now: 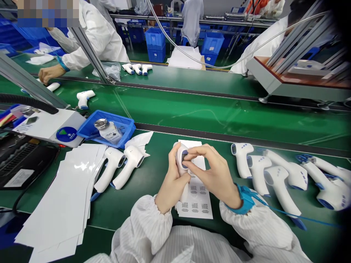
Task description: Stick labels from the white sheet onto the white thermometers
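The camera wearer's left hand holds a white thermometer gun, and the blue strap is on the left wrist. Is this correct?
Not fully: the head view shows the blue strap on the right wrist. The left hand does hold a white thermometer gun.

L hand (173, 179) curled upright; R hand (215, 171) bent in twd L.
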The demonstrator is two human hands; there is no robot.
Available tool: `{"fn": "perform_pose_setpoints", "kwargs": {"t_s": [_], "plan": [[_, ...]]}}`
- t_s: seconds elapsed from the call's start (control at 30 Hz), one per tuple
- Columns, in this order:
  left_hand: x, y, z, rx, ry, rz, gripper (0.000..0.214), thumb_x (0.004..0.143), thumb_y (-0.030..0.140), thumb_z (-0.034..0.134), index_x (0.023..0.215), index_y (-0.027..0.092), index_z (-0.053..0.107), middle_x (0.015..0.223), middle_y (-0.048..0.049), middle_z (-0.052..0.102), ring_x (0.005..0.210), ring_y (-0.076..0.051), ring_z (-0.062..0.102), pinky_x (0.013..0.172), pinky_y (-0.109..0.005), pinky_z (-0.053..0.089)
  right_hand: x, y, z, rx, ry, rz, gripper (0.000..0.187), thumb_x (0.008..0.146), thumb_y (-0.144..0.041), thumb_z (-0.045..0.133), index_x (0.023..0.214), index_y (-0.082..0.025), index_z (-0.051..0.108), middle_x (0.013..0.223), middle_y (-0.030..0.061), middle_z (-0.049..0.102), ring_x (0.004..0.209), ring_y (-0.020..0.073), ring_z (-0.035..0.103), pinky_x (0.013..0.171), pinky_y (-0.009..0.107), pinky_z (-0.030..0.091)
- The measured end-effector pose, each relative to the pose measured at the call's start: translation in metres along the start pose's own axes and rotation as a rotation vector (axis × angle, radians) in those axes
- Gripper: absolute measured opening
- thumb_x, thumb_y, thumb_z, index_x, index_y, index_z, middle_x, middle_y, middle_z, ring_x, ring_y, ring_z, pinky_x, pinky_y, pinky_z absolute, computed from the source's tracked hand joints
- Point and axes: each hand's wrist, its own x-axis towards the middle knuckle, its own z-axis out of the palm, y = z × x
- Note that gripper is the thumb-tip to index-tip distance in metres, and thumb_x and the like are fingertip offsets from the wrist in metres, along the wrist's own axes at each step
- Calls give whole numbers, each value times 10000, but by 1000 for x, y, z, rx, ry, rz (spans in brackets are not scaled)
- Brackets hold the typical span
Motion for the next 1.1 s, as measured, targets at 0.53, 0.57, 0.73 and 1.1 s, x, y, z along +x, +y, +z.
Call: {"fn": "perform_pose_setpoints", "kwargs": {"t_s": [0.53,0.57,0.73,1.1], "plan": [[3,-1,-1,-269,-108,-133,861,688,55,513,1422,410,234,1083,-8,555,633,-101,514,594,-269,462,7,4,-2,276,-94,264,186,731,-178,745,877,-235,645,802,-12,685,748,161,618,718,323,500],[3,-1,-1,-270,-109,-138,861,684,55,511,1421,406,237,1093,-9,556,632,-102,512,594,-271,461,8,4,-2,279,-99,261,180,736,-183,741,878,-232,643,799,-10,687,752,164,623,724,327,505],[3,2,-1,-282,-117,-161,869,680,65,510,1424,403,214,1081,-8,554,607,-101,505,604,-289,455,11,4,-2,261,-88,225,168,742,-181,742,865,-226,637,807,-7,696,767,165,641,748,329,523],[3,6,-2,-291,-131,-190,895,674,22,507,1430,386,195,1153,-12,543,617,-75,534,615,-264,453,16,4,-6,249,-135,190,186,733,-139,748,868,-217,647,815,-20,689,761,147,646,738,296,518]]}}
